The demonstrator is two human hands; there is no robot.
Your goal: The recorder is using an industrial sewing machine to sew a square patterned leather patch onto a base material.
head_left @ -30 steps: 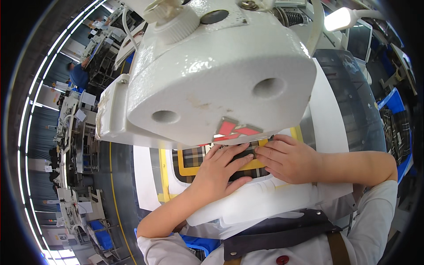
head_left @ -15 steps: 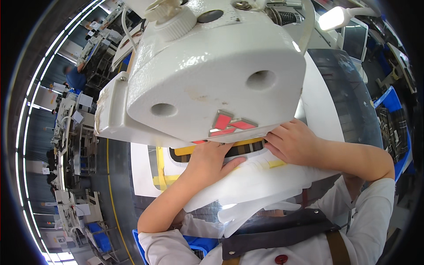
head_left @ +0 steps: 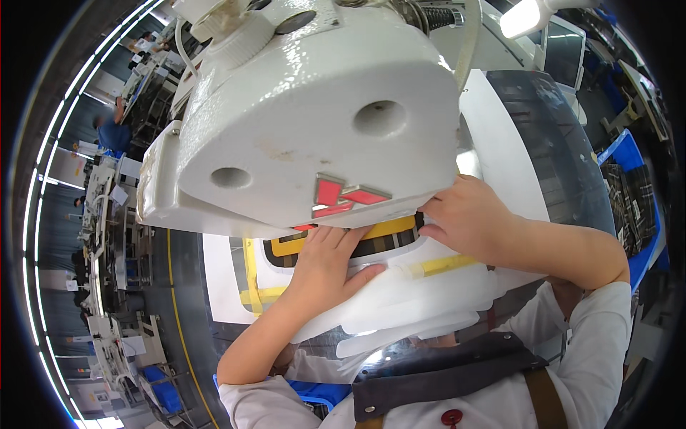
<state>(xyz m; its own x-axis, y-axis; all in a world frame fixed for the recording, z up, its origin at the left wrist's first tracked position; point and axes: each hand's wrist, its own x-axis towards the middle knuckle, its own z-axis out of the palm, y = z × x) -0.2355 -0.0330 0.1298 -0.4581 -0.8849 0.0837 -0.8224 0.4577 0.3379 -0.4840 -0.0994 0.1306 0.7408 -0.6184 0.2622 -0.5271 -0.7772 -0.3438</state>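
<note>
Under the white sewing machine head [head_left: 321,136] lies a dark plaid cloth piece [head_left: 379,244], framed by a white template sheet with yellow tape [head_left: 446,265]. A yellow strip [head_left: 393,227] runs along the cloth. My left hand [head_left: 323,268] rests flat on the cloth, its fingers stretched toward the machine and its thumb spread aside. At the cloth's right end is my right hand [head_left: 468,220], with bent fingers and the thumb apart from them. Some of its fingertips are hard to see beside the machine's lower edge. The needle area is hidden behind the machine head.
White sheeting [head_left: 407,307] hangs over the near table edge. A lit lamp [head_left: 522,19] stands at the far right, above the dark tabletop [head_left: 564,157]. A blue crate [head_left: 629,193] with plaid cloth sits at the right. Farther left, a person [head_left: 114,132] is among other workstations.
The machine head appears a little farther left in view. The thumb and fingers of my right hand are farther apart, at the cloth's right end. My left hand stays flat on the cloth.
</note>
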